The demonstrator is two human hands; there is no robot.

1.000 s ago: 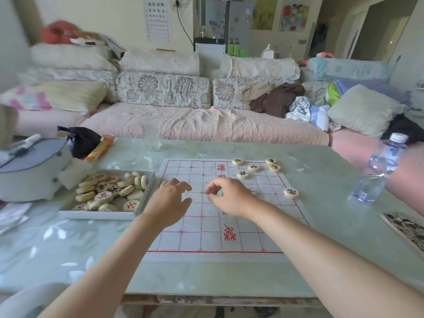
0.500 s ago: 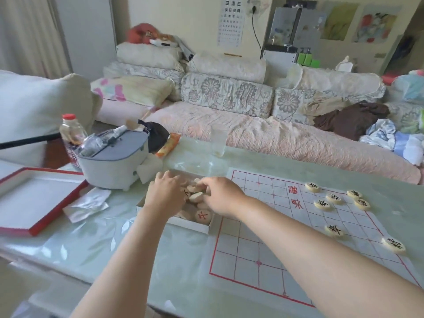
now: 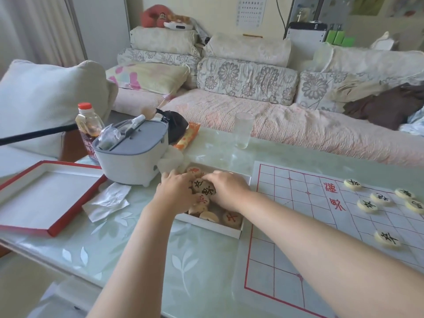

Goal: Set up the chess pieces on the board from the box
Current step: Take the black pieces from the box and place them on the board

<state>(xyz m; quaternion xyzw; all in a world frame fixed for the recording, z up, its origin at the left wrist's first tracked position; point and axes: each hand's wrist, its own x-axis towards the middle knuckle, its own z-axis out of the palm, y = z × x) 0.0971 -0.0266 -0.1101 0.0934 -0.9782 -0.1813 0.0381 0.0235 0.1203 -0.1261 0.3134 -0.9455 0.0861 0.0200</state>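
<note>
Both forearms reach forward, palms down, into the box (image 3: pixel 213 227), which sits just beside the board (image 3: pixel 298 226) at its 9 o'clock. The left hand (image 3: pixel 176 193) covers the box's 9 o'clock side and the right hand (image 3: pixel 227 189) its 1 o'clock part. The fingers of both bend down among the loose pieces (image 3: pixel 231 218); whether either holds one cannot be told. Six black-lettered pieces (image 3: pixel 387 237) lie on the board's 3 o'clock half.

We see a white board (image 3: pixel 286 237) gridded red, cream pieces (image 3: pixel 387 237) lettered black or red, a leaf-patterned green table (image 3: pixel 183 262).
</note>
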